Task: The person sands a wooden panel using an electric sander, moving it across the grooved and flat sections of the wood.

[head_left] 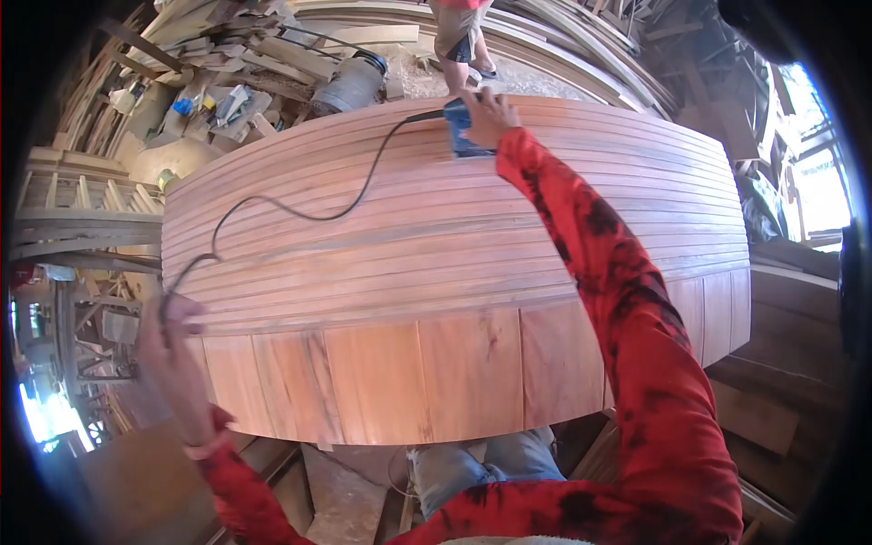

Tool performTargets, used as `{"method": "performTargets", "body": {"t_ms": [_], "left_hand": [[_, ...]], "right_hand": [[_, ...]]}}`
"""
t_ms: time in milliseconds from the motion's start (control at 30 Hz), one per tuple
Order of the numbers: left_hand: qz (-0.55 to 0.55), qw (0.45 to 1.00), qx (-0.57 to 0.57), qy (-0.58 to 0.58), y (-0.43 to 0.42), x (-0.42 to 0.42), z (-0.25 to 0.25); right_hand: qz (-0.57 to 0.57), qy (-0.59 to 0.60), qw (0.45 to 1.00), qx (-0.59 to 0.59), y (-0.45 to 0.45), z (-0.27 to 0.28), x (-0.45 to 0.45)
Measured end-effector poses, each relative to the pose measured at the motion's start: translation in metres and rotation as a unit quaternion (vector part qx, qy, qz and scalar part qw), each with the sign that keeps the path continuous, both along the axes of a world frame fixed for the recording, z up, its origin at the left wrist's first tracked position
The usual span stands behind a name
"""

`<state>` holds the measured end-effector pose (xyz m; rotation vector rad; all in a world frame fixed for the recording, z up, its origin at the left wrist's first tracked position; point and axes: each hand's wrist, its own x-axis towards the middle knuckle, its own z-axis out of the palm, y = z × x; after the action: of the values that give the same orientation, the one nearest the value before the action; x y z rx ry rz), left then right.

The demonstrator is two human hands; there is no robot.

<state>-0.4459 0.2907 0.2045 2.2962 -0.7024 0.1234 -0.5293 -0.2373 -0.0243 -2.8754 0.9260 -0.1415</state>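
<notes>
A blue power tool, which looks like a sander (461, 129), rests on the far edge of a large slatted wooden panel (381, 263). My right hand (490, 118) is wrapped round it at the top centre, the arm stretched across the panel. From the tool a black cord (371, 177) curves over the slats to the panel's left edge. There my left hand (173, 354), slightly blurred, is raised beside the edge with the cord running to its fingers. Whether those fingers grip the cord is hard to make out.
Beyond the far edge stands another person (457, 41), legs visible. A grey bucket (352, 84) and piles of wood offcuts (263, 68) lie behind the panel. Long boards (581, 54) are stacked at the back right. Wooden frames (91, 236) stand at the left.
</notes>
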Motion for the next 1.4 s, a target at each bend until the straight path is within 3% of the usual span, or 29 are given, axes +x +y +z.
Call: {"method": "performTargets", "body": {"t_ms": [167, 333, 400, 433, 533, 567, 600, 667, 700, 733, 1133, 1400], "left_hand": [[0.0, 0.986, -0.114, 0.12, -0.012, -0.062, -0.12], [0.121, 0.971, -0.137, 0.154, -0.013, -0.082, -0.223], [0.116, 0.99, -0.067, -0.049, 0.002, -0.074, -0.264], [0.115, 0.99, -0.067, -0.047, 0.008, -0.073, -0.277], [0.282, 0.956, -0.06, -0.052, 0.036, -0.066, -0.322], [0.278, 0.957, -0.06, -0.047, 0.047, -0.061, -0.337], [0.339, 0.918, -0.205, 0.01, 0.057, -0.057, -0.351], [0.392, 0.851, -0.342, 0.075, 0.087, -0.05, -0.382], [0.473, 0.877, -0.082, 0.022, 0.106, -0.047, -0.398], [0.514, 0.837, 0.185, -0.033, 0.115, -0.043, -0.409], [0.515, 0.82, 0.246, -0.048, 0.081, -0.052, -0.391], [0.515, 0.824, 0.234, -0.022, 0.087, -0.048, -0.395]], "right_hand": [[-0.021, 0.015, 1.0, 0.0, -0.059, 0.004, -0.064], [-0.044, 0.024, 0.999, -0.009, -0.119, -0.003, -0.115], [-0.055, 0.023, 0.998, -0.002, -0.138, -0.002, -0.13], [-0.056, 0.024, 0.998, -0.003, -0.145, -0.002, -0.137], [-0.067, 0.027, 0.997, 0.002, -0.172, -0.006, -0.154], [-0.072, 0.031, 0.997, 0.0, -0.178, -0.005, -0.16], [-0.079, 0.037, 0.996, -0.004, -0.183, -0.004, -0.165], [-0.087, 0.048, 0.995, -0.011, -0.191, -0.003, -0.173], [-0.085, 0.05, 0.995, -0.007, -0.195, -0.003, -0.177], [-0.083, 0.05, 0.995, -0.004, -0.198, -0.003, -0.177], [0.0, 0.018, 0.999, -0.045, -0.2, -0.031, -0.149], [0.018, 0.033, 0.999, -0.006, -0.135, -0.008, -0.091]]}}
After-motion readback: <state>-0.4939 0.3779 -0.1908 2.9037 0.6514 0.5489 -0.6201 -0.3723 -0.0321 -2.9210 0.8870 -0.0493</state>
